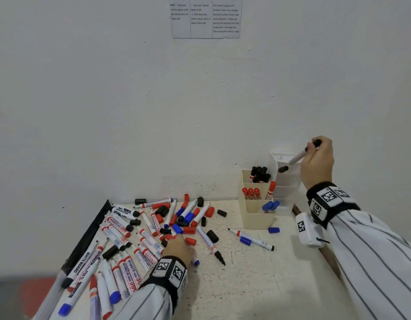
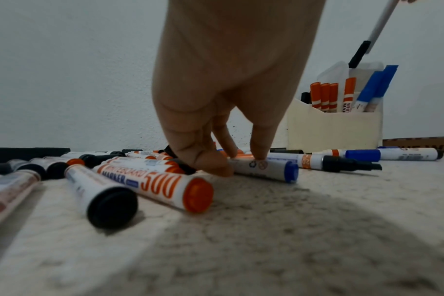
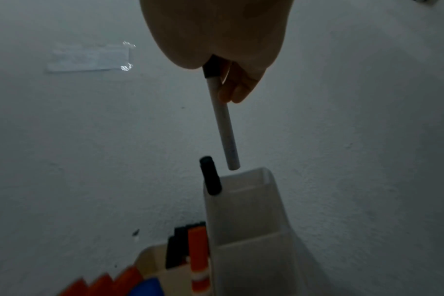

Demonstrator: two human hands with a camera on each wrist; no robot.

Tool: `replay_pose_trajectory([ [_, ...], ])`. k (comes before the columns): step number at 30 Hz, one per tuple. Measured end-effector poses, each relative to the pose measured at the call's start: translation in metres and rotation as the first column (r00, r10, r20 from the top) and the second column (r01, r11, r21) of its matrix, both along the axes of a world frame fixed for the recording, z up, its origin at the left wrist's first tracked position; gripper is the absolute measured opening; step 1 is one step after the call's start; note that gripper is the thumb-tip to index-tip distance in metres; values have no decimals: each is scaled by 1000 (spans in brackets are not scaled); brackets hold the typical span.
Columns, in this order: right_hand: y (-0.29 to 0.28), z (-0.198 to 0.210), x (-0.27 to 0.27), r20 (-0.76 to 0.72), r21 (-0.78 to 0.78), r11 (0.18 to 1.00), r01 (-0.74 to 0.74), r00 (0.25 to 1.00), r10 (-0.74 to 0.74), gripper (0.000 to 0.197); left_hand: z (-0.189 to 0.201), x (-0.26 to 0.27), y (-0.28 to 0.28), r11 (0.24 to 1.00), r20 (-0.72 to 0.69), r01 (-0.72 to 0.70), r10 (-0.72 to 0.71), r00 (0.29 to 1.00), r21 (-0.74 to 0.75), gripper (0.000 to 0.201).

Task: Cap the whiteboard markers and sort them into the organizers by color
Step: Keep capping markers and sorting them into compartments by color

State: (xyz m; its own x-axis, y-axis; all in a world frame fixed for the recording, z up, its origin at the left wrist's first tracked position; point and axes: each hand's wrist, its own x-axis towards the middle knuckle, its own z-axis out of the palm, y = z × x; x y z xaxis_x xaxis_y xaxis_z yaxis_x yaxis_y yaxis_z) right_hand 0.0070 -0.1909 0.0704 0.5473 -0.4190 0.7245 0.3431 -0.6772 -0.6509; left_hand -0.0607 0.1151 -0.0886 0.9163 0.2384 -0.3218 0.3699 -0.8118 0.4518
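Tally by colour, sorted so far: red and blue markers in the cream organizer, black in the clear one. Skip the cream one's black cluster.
Red markers in cream organizer: 4
Blue markers, same organizer: 2
Black marker in clear organizer: 1
Total: 7

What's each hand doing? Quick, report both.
Left hand: pinching a blue marker on the table.
Right hand: holding a black marker above the clear organizer.

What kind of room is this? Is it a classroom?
Hard to say. It looks more like a plain work corner set up for a sorting job: a speckled table pushed against a bare white wall, a printed instruction sheet taped up, and whiteboard markers beside a cream organizer.
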Motion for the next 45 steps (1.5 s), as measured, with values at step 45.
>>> replay_pose_trajectory([
  [45,13,-49,26,-414,-317,947,-48,906,-93,29,14,-26,16,929,154,-135,198,968,-344,47],
])
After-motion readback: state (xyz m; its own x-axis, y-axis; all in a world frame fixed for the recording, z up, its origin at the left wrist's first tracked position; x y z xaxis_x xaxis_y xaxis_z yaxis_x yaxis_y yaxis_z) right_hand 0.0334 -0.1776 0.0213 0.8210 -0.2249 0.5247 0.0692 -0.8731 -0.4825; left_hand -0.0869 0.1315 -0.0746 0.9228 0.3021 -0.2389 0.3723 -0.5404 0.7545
